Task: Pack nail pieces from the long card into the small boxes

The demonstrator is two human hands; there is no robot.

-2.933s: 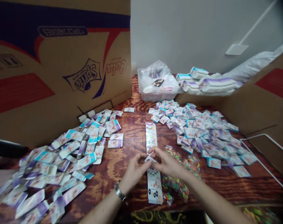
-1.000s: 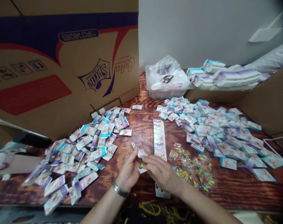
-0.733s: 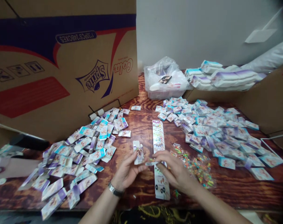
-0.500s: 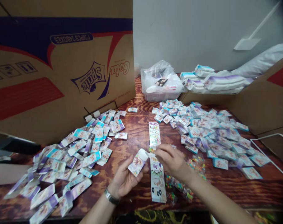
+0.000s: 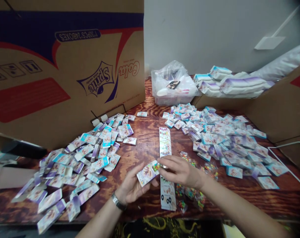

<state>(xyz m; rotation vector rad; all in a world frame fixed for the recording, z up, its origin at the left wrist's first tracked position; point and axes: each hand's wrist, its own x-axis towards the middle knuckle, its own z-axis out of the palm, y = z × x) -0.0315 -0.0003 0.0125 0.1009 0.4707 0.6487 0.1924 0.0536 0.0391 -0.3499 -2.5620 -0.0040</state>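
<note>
My left hand (image 5: 130,189), with a metal watch on the wrist, grips a small white and purple box (image 5: 145,174) printed with a hand picture. The box is tilted, its open end toward the right. At that end my right hand (image 5: 181,170) pinches a small clear bag of colourful pellets (image 5: 156,167), its lower part at the opening. How far the bag sits inside is hidden by the fingers. Under my right hand lies a long printed paper strip (image 5: 165,142). More bags of colourful pellets (image 5: 193,195) lie just right of the strip.
Loose small boxes, several with raised flaps, form a pile (image 5: 90,158) at left; another pile (image 5: 221,135) spreads at right. Behind stand a large carton (image 5: 65,79), a plastic tub (image 5: 173,99) and a carton holding white packs (image 5: 244,86). A pinkish shape (image 5: 15,177) shows at far left.
My right hand has brought the pellet bag against the box's open end. The box has turned a little toward the right. The whole view has shifted slightly.
</note>
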